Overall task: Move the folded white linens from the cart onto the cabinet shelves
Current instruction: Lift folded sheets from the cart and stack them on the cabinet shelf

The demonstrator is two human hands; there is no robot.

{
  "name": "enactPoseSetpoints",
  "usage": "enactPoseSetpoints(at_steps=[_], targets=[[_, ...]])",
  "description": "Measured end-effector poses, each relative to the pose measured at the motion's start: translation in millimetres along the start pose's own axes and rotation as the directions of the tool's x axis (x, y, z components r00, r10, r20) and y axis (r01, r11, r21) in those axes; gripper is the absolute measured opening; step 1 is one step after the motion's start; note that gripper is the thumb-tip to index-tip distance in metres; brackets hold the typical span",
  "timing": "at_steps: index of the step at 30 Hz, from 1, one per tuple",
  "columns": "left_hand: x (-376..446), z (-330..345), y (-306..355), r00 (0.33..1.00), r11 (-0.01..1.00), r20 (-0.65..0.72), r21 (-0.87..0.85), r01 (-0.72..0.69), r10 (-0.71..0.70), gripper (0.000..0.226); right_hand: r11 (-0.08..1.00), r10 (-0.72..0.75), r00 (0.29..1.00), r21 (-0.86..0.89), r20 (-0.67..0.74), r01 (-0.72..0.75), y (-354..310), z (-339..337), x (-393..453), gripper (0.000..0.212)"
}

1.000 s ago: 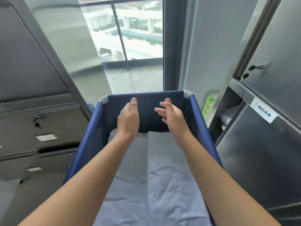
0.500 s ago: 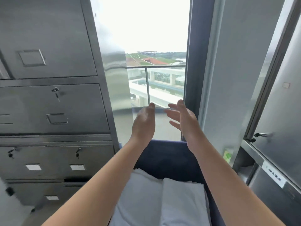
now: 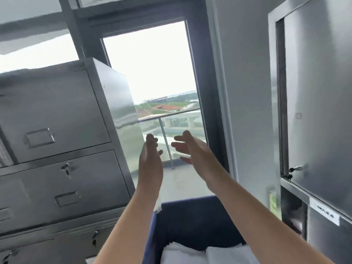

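Two empty hands raised above cart (image 3: 190, 221), cabinets (image 3: 57, 149) either side.
Left hand (image 3: 150, 161) and right hand (image 3: 192, 151): palms facing, fingers straight, apart, touching nothing. Linens (image 3: 209, 254) lie in cart below.

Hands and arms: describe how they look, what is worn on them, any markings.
Both forearms are bare up to the frame's bottom edge, so no sleeve shows. The left hand and the right hand wear no gloves. No ring, watch, bracelet or marking is visible on either, though the image is soft and the wrists' far sides are hidden.
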State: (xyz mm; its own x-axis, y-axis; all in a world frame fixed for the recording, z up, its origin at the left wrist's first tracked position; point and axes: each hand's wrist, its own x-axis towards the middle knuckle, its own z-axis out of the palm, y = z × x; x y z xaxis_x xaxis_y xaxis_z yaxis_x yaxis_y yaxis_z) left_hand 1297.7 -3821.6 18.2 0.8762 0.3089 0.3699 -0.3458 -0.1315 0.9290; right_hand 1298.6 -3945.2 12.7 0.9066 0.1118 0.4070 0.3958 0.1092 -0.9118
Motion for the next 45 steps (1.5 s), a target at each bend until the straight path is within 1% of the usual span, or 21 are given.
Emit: enactPoseSetpoints(at_steps=[3, 7, 14, 18, 20, 24, 28, 32, 36, 40, 42, 45], targets=[[-9, -1, -1, 1.0, 1.0, 0.0, -0.015, 0.015, -0.015, 0.059, 1.0, 0.025, 1.0, 0.012, -0.006, -0.025, 5, 5, -3, 0.049], [-16, 1, 0, 1.0, 1.0, 0.013, -0.027, 0.008, -0.008, 0.06, 1.0, 0.026, 0.999, -0.014, -0.028, -0.026, 9, 2, -7, 0.044], [-21, -7, 8, 0.998, 0.997, 0.07, -0.078, 0.015, -0.009, 0.06, 1.0, 0.01, 0.994, -0.012, -0.109, -0.012, -2, 3, -14, 0.052], [-18, -23, 15, 0.995, 0.996, 0.099, -0.088, 0.009, 0.0, 0.061, 0.998, -0.016, 0.991, -0.062, -0.133, 0.008, -14, 16, -21, 0.053], [-15, -31, 18, 0.994, 0.995, 0.109, -0.101, 0.025, -0.014, 0.058, 0.998, -0.015, 0.988, -0.062, -0.155, 0.006, -20, 24, -23, 0.053], [-14, -49, 20, 0.989, 0.989, 0.138, -0.132, 0.063, -0.045, 0.06, 0.996, -0.021, 0.981, -0.093, -0.194, 0.003, -22, 44, -30, 0.052], [-21, -57, 18, 0.975, 0.971, 0.202, -0.194, 0.137, -0.097, 0.061, 0.993, -0.01, 0.97, -0.115, -0.241, -0.018, -21, 59, -50, 0.051], [-35, -49, 17, 0.949, 0.956, 0.293, -0.226, 0.19, -0.119, 0.062, 0.988, -0.001, 0.949, -0.145, -0.314, -0.047, -27, 54, -74, 0.053], [-56, -28, 21, 0.91, 0.952, 0.399, -0.217, 0.217, -0.116, 0.062, 0.98, -0.014, 0.908, -0.185, -0.418, -0.07, -39, 32, -98, 0.055], [-76, -2, 34, 0.869, 0.949, 0.49, -0.238, 0.209, -0.069, 0.061, 0.978, -0.063, 0.867, -0.204, -0.493, -0.045, -55, 4, -123, 0.056], [-86, 11, 43, 0.857, 0.949, 0.514, -0.251, 0.191, -0.037, 0.057, 0.976, -0.089, 0.842, -0.217, -0.532, -0.034, -64, -9, -134, 0.055], [-102, 32, 59, 0.838, 0.94, 0.546, -0.275, 0.201, -0.019, 0.054, 0.973, -0.119, 0.801, -0.228, -0.586, -0.022, -81, -31, -154, 0.055]])
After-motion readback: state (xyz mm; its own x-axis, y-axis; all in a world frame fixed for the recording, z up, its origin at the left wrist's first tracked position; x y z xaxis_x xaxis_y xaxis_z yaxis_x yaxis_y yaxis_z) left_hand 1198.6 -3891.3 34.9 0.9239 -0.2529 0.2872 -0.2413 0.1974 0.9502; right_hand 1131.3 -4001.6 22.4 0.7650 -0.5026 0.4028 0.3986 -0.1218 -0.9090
